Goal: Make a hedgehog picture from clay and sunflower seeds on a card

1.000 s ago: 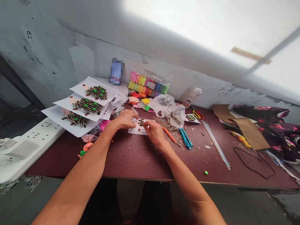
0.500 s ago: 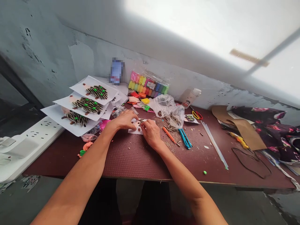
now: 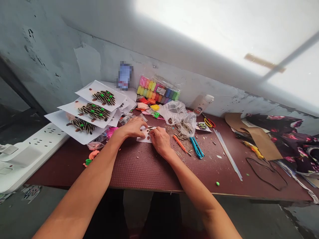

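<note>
A small white card (image 3: 141, 139) lies on the brown table, with dark striped sunflower seeds (image 3: 150, 129) and brown spots on it. My left hand (image 3: 134, 127) rests at the card's left side, thumb and fingers apart. Over the card's right part, my right hand (image 3: 161, 141) has its fingertips pinched together among the seeds; whatever they hold is hidden. Just right of that hand lie an orange pen-like tool (image 3: 179, 143) and a blue utility knife (image 3: 196, 147). Loose seeds (image 3: 183, 129) spill beside a clear plastic bag (image 3: 173, 111).
Finished-looking seed pictures (image 3: 97, 112) are stacked at left, near a white power strip (image 3: 40, 151). Clay packs (image 3: 158, 89) lean against the wall. At right are scissors (image 3: 209, 122), glue sticks (image 3: 228, 156) and a yellow glue gun (image 3: 254, 149) with its cord.
The view has shifted very slightly. Both hands stay at the card, with only slight movement of the right fingers over the seeds.
</note>
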### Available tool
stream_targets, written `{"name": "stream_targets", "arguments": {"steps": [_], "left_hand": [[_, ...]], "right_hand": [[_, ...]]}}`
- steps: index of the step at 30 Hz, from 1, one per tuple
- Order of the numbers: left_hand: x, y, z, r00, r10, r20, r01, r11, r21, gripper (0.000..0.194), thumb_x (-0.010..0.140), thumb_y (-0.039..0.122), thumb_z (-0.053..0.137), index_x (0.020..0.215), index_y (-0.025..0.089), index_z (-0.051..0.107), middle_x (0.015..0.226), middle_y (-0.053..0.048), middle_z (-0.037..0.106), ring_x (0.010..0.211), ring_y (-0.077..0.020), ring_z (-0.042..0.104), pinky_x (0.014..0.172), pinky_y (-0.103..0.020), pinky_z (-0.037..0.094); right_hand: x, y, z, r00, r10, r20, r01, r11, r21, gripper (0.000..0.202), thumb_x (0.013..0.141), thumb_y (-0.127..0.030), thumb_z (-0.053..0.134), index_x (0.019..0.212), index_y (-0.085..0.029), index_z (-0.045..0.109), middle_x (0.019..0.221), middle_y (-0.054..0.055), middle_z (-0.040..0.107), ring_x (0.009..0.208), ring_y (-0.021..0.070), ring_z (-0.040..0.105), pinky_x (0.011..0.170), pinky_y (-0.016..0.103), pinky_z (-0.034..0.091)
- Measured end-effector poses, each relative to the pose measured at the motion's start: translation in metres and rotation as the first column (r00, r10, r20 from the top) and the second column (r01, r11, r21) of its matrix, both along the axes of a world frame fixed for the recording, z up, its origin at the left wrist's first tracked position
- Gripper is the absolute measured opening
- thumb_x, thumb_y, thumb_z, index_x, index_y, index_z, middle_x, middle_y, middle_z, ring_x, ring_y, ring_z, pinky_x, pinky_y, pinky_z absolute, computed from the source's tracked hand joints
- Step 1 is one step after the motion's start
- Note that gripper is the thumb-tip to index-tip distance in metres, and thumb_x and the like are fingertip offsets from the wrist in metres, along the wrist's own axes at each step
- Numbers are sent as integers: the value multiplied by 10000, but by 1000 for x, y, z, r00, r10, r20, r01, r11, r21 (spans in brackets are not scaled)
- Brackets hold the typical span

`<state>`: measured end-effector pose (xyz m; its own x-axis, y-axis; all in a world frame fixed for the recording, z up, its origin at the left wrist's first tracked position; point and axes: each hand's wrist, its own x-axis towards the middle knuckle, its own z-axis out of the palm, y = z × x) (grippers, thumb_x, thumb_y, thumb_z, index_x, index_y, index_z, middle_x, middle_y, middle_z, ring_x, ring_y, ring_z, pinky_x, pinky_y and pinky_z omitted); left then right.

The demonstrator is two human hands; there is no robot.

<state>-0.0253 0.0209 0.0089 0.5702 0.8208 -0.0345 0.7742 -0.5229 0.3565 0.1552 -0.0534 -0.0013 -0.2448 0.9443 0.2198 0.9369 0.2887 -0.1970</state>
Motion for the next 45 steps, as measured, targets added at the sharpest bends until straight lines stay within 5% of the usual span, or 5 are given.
{"name": "stream_targets", "arguments": {"steps": [13,21,27,32,45], "left_hand": [[1,1,-2,1000,5,9,-5,1000,3,550,673,416,734,1206,280,733,1251,-81,669,1230,-346,554,1055,-429,443],[0,0,-1,999,7,37,-6,1000,-11,554,668,417,743,1202,271,730,1251,-82,663,1208,-338,558,1062,-434,434],[-1,0,3,1000,-10,10,10,999,-32,570,683,420,730,1225,243,718,1282,-105,651,1235,-358,543,1056,-449,432],[-2,-1,5,1000,-30,-2,30,998,-56,586,708,440,703,1261,246,694,1313,-109,631,1249,-352,529,1058,-444,420],[-5,3,3,998,-58,11,59,995,-77,585,700,466,697,1248,261,688,1286,-96,622,1242,-352,510,1047,-445,406]], "right_hand": [[-6,1,3,987,-9,159,10,1000,-8,163,1019,-242,543,993,-205,699,1021,119,691,992,245,602,769,307,446],[-2,-3,6,998,-12,57,10,999,33,195,1038,-254,503,1017,-216,694,1031,84,692,957,207,616,752,278,429],[33,8,20,974,-222,38,220,974,50,238,1016,-193,492,1006,-208,729,1031,109,707,913,216,639,731,291,416],[70,12,33,870,-456,186,475,877,-70,245,975,-157,536,1011,-176,777,1104,172,727,1011,266,674,779,319,442],[85,13,34,829,-453,329,530,824,-200,209,939,-214,615,1098,-160,740,1180,164,736,1109,268,684,834,297,466]]}}
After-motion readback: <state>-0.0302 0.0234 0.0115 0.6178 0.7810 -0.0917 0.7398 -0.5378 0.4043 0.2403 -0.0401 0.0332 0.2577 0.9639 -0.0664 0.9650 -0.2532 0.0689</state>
